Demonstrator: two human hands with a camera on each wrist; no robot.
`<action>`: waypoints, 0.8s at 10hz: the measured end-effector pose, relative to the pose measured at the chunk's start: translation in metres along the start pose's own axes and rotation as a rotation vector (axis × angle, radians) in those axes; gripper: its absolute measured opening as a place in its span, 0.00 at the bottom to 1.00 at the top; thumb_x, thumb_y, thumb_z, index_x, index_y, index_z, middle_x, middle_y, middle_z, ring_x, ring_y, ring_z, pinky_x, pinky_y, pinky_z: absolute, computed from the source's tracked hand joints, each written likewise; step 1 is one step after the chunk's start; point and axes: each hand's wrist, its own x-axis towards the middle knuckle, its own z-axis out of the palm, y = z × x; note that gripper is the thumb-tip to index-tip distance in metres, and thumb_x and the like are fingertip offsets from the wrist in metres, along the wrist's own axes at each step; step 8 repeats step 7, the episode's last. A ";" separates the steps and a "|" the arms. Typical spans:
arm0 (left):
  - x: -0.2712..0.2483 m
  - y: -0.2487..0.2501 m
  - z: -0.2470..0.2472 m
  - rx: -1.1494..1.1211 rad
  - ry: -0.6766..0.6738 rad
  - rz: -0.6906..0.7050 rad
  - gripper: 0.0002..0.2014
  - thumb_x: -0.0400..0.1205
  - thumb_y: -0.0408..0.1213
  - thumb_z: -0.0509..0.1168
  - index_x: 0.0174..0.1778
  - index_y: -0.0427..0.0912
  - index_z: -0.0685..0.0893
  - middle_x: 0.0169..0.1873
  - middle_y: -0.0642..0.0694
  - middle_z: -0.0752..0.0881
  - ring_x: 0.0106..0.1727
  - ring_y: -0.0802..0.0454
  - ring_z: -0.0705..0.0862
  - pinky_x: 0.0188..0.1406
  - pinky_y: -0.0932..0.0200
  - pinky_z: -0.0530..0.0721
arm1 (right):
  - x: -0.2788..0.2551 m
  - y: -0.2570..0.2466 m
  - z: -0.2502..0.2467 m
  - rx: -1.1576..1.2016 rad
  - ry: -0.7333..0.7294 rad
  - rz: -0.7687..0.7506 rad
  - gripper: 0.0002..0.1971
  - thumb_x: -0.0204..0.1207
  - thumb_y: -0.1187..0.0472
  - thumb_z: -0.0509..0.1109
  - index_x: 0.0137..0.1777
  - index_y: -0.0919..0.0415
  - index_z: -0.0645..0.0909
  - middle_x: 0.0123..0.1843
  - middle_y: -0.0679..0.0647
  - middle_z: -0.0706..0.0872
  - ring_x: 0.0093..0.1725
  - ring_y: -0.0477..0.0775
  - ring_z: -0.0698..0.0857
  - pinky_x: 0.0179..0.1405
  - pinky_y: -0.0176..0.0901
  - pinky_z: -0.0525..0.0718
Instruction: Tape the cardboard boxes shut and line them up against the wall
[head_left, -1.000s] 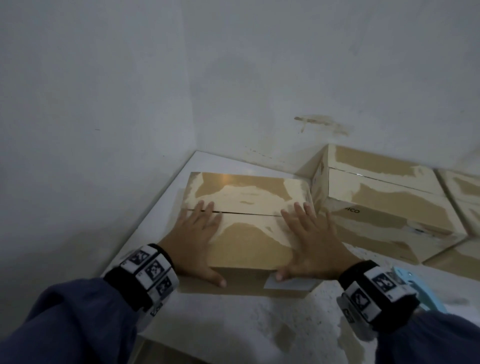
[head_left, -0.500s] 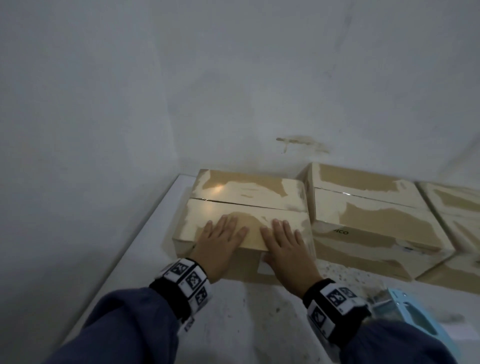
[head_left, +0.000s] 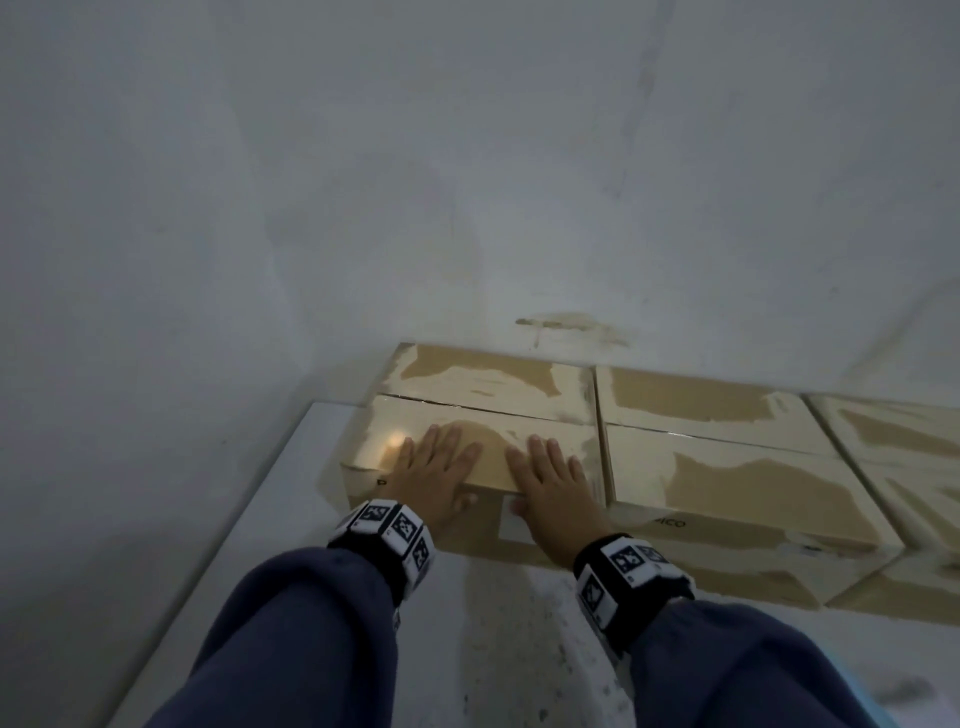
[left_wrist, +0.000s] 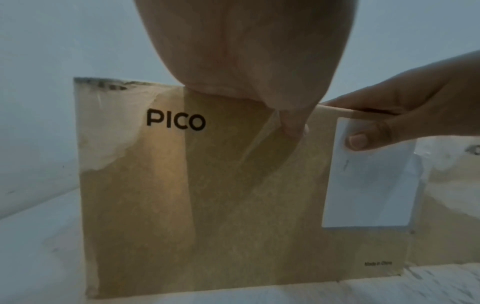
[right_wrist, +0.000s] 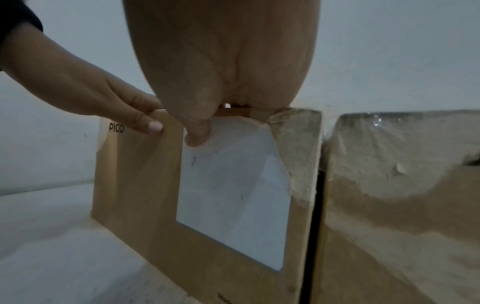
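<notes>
Hands: our left hand (head_left: 434, 470) and right hand (head_left: 553, 480) lie flat, fingers straight, on the box (head_left: 483, 395).
Box: against the wall (head_left: 467, 182), touching its neighbour (head_left: 727, 467).

You are working in dim, cool, low-contrast light. A small warm glare spot sits on the glossy top of the corner box (head_left: 483, 415), just beside your left hand (head_left: 434, 470). Soft shadows fall under both forearms onto the worktop (head_left: 291, 499). The head view bends at its edges. In both wrist views the near palm is blurred and fine print is unreadable.
</notes>
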 end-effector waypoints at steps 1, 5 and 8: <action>0.008 0.002 -0.003 -0.019 -0.002 0.010 0.33 0.85 0.54 0.51 0.83 0.54 0.43 0.84 0.46 0.41 0.84 0.43 0.40 0.81 0.41 0.43 | 0.007 0.009 -0.002 -0.002 -0.010 -0.007 0.32 0.84 0.53 0.55 0.83 0.56 0.43 0.85 0.62 0.43 0.84 0.66 0.43 0.81 0.61 0.46; 0.003 0.033 -0.022 -0.020 -0.062 -0.112 0.29 0.85 0.42 0.53 0.82 0.47 0.52 0.83 0.40 0.51 0.83 0.39 0.51 0.81 0.40 0.52 | -0.011 0.015 -0.024 0.194 -0.043 -0.037 0.28 0.82 0.56 0.60 0.80 0.59 0.57 0.84 0.61 0.54 0.83 0.63 0.53 0.79 0.55 0.55; 0.001 0.075 -0.050 -0.122 -0.096 -0.010 0.27 0.82 0.49 0.58 0.77 0.47 0.65 0.78 0.43 0.64 0.78 0.42 0.64 0.76 0.43 0.64 | -0.035 0.046 -0.046 0.287 0.025 -0.026 0.19 0.81 0.56 0.62 0.70 0.59 0.75 0.70 0.60 0.76 0.68 0.61 0.75 0.67 0.51 0.75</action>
